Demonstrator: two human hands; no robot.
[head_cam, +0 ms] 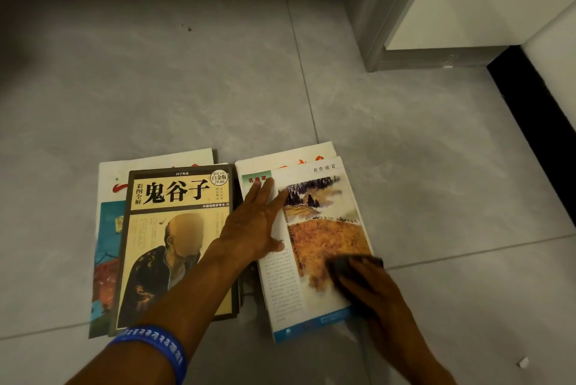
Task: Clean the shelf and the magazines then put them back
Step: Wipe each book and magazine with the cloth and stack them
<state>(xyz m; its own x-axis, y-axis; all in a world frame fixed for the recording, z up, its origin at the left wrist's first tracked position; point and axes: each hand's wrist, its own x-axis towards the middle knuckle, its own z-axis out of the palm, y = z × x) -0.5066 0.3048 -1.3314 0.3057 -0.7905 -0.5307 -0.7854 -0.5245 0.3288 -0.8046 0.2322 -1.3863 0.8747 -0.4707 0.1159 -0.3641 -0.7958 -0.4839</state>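
Observation:
Two piles of magazines lie on the grey tiled floor. The left pile has a yellow-covered book (174,244) on top of a white magazine (107,228). On the right pile, the top magazine (324,228) shows a landscape painting. My left hand (255,222) presses flat on its left edge, fingers straight. My right hand (371,294) holds a dark cloth (346,266) against the lower right of that cover; the cloth is blurred.
A grey door frame (374,26) and white wall stand at the upper right, with a black strip (536,116) along the floor. A small white scrap (523,362) lies at the lower right. A dark speck (189,29) marks the far floor.

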